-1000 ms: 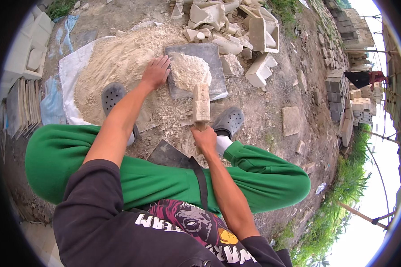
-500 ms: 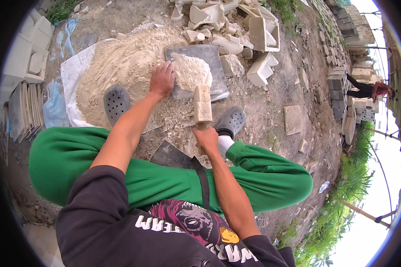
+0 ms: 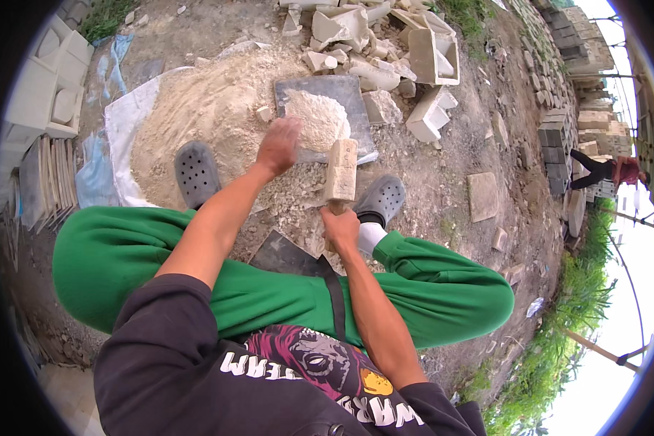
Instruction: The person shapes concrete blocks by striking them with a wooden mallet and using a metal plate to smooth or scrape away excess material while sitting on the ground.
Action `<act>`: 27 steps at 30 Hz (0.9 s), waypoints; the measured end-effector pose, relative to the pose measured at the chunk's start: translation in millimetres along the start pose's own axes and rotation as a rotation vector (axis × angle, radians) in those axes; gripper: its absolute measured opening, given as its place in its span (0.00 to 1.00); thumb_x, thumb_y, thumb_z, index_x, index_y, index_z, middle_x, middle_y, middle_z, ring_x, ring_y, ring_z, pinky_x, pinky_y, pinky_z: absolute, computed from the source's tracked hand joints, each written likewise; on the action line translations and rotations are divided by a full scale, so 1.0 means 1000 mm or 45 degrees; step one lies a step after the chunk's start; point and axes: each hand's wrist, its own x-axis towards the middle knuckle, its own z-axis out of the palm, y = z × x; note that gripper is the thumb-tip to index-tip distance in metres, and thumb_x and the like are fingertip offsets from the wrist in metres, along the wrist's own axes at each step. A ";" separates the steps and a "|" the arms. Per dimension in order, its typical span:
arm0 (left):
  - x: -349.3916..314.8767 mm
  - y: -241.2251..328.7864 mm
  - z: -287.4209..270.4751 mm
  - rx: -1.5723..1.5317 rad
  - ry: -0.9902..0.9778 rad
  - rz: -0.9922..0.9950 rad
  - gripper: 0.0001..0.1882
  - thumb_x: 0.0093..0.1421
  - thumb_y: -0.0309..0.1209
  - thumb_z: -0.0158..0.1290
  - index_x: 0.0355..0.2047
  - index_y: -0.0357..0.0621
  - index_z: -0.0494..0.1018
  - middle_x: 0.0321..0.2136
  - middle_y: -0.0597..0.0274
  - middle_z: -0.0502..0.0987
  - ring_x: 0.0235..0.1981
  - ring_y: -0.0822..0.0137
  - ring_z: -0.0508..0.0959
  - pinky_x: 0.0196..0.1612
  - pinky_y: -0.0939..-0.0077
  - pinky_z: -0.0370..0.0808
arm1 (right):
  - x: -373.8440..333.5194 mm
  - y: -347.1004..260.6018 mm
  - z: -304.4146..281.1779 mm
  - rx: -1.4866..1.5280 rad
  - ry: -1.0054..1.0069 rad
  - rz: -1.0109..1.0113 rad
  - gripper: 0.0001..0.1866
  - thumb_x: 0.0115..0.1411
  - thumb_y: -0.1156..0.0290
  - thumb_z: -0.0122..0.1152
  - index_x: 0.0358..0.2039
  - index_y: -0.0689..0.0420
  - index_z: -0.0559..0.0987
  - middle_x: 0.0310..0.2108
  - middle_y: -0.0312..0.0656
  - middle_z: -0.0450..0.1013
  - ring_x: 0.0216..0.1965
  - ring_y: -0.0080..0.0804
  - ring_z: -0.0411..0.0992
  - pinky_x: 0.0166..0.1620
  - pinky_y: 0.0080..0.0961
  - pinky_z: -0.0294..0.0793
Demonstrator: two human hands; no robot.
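Nearer the wearer than a second ago, the left hand (image 3: 278, 145) hovers, blurred, at eight o'clock on a dark slab (image 3: 357, 98), fingers loosely extended and nothing visible in them, the palm hidden. A pale lump (image 3: 264, 113), not visible earlier, lies at the hand's eleven o'clock. Closed around a handle, the right hand (image 3: 340, 229) holds a block-headed mallet (image 3: 341, 171), its head between the slab's five and six o'clock. Work appears to be at the crushing stage, with crumbled pale material (image 3: 314, 120) on the slab; another blow would call for the left hand well clear and the mallet raised. At nine o'clock, a white sheet (image 3: 123, 145) bears a powdery heap (image 3: 203, 109); at two, an open pale box (image 3: 421, 57) sits by rubble (image 3: 341, 29), its contents unclear.
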 end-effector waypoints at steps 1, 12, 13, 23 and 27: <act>-0.006 0.002 0.006 -0.008 -0.042 0.137 0.26 0.68 0.36 0.42 0.63 0.37 0.64 0.65 0.51 0.63 0.69 0.54 0.59 0.73 0.58 0.51 | -0.001 -0.005 0.000 0.063 -0.048 0.067 0.30 0.50 0.49 0.65 0.36 0.68 0.82 0.28 0.55 0.81 0.29 0.47 0.82 0.41 0.39 0.79; 0.031 0.004 0.012 0.158 -0.526 0.542 0.38 0.70 0.54 0.38 0.72 0.46 0.49 0.74 0.54 0.46 0.75 0.56 0.45 0.75 0.59 0.38 | -0.005 -0.025 -0.026 0.505 -0.036 0.165 0.22 0.56 0.59 0.67 0.37 0.70 0.79 0.20 0.43 0.75 0.15 0.32 0.74 0.21 0.31 0.74; 0.047 0.004 0.000 0.228 -0.606 0.434 0.39 0.70 0.55 0.36 0.73 0.48 0.45 0.74 0.55 0.44 0.75 0.57 0.43 0.75 0.59 0.36 | 0.000 -0.012 -0.024 0.462 -0.054 0.153 0.22 0.56 0.59 0.67 0.38 0.69 0.79 0.20 0.43 0.75 0.15 0.32 0.74 0.21 0.31 0.74; 0.076 -0.029 -0.028 0.527 -0.494 -0.202 0.45 0.70 0.61 0.25 0.73 0.39 0.36 0.75 0.51 0.35 0.75 0.54 0.36 0.75 0.60 0.34 | -0.009 -0.024 -0.018 0.175 -0.177 0.087 0.29 0.51 0.50 0.66 0.37 0.68 0.81 0.22 0.48 0.79 0.22 0.39 0.81 0.32 0.34 0.79; 0.067 -0.007 -0.015 0.299 -0.691 0.455 0.45 0.70 0.62 0.24 0.73 0.38 0.39 0.74 0.50 0.35 0.75 0.54 0.36 0.75 0.60 0.36 | -0.011 -0.026 -0.020 0.223 -0.170 0.086 0.29 0.51 0.51 0.66 0.37 0.69 0.80 0.23 0.49 0.79 0.23 0.39 0.81 0.32 0.34 0.79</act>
